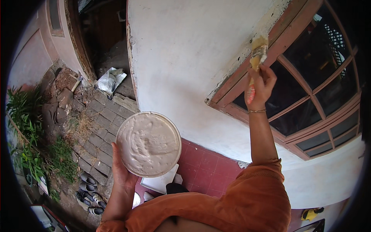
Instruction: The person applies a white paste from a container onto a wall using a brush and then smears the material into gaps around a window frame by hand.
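My left hand (123,170) is closed around the side of a round tub (179,133) and holds it up. Thick, pale cream paint (148,145) with a lumpy, swirled surface fills it close to the rim. My right hand (263,87) grips a paintbrush (258,54) by its handle, whose end is reddish. Paint coats the brush's bristles and ferrule. Raised upward, the bristles lie at the seam between the white wall (185,65) and the brown wooden window frame (239,81). Whether they press on the wall or the frame I cannot tell.
Red floor tiles (201,164) run along the wall's foot, with a white tray-like object (160,181) below the tub. Several shoes (91,191) lie at lower left beside brick paving (96,154) and plants (25,131). A white bag (110,81) sits by the dark doorway.
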`<state>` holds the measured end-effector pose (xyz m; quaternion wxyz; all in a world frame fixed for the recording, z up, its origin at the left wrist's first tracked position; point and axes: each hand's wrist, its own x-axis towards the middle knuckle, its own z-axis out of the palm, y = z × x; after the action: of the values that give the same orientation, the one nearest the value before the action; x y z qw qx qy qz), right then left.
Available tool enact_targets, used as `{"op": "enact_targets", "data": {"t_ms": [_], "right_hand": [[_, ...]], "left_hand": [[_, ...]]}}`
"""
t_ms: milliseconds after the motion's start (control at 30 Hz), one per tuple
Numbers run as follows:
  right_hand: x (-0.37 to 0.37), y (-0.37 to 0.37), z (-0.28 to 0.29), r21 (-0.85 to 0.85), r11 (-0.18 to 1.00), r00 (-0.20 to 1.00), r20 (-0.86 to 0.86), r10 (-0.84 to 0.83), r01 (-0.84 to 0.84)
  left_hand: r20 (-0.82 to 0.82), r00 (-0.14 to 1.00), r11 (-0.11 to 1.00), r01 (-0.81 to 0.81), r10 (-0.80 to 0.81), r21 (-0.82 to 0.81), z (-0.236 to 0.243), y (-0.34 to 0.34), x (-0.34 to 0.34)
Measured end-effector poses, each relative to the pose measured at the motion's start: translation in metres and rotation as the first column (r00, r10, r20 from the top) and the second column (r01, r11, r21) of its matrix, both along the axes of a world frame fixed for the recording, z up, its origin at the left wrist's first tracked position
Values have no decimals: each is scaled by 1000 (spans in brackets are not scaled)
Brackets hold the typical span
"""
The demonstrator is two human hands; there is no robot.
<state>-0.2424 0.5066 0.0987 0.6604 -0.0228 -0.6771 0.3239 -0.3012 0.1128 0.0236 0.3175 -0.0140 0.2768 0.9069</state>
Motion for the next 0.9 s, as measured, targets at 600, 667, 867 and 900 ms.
{"op": "enact_targets", "data": {"t_ms": [600,667,867,900], "right_hand": [[16,-6,-57,409,882,898,256,-358,235],[0,2,-44,446,854,894,218,-393,267],[-1,7,-89,694,687,774,306,-554,217],[1,0,-98,701,698,763,367,-532,149]], "left_hand": [[5,1000,1000,12,-12,-19,1,-1,-4],[3,999,999,35,-35,-16,2,0,-4],[4,998,998,59,-59,-32,4,4,-4],[6,998,998,55,-55,-21,3,2,-5]]}}
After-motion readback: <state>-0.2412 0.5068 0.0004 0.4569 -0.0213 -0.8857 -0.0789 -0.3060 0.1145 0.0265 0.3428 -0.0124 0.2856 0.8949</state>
